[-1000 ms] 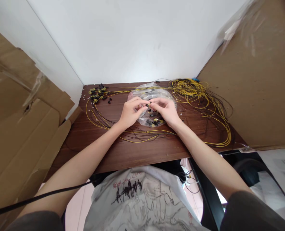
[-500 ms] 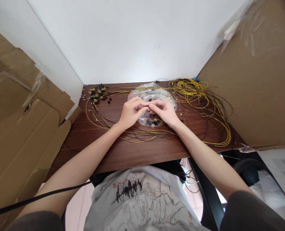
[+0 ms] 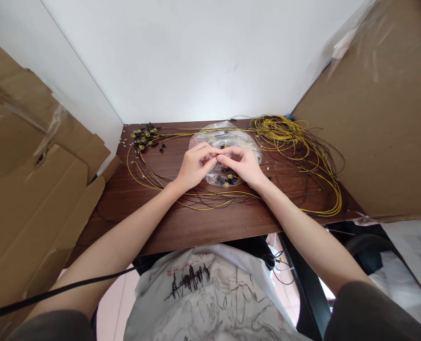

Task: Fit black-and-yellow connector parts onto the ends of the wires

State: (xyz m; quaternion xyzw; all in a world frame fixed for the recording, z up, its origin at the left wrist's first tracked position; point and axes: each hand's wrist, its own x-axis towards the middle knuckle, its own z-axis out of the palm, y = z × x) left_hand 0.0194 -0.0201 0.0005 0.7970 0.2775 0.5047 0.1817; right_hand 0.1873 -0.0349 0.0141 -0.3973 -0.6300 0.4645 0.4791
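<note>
My left hand [image 3: 196,163] and my right hand [image 3: 242,165] meet fingertip to fingertip above a clear plastic bag [image 3: 214,178]. Both are closed in a pinch. Whatever sits between the fingertips is hidden by them now. Small black and yellow parts [image 3: 228,180] lie in the bag under my hands. Thin yellow and black wires [image 3: 214,194] run across the table in front of the bag, passing below my wrists.
A tangled coil of yellow wire [image 3: 276,130] lies at the back right. Wire ends with black and yellow connectors [image 3: 144,137] cluster at the back left. Cardboard sheets [image 3: 381,118] flank the brown table [image 3: 196,229], with a white wall [image 3: 203,61] behind.
My fingertips have closed in slightly; the small dark piece that showed between them is now covered. Arms, bag and wires stay in place.
</note>
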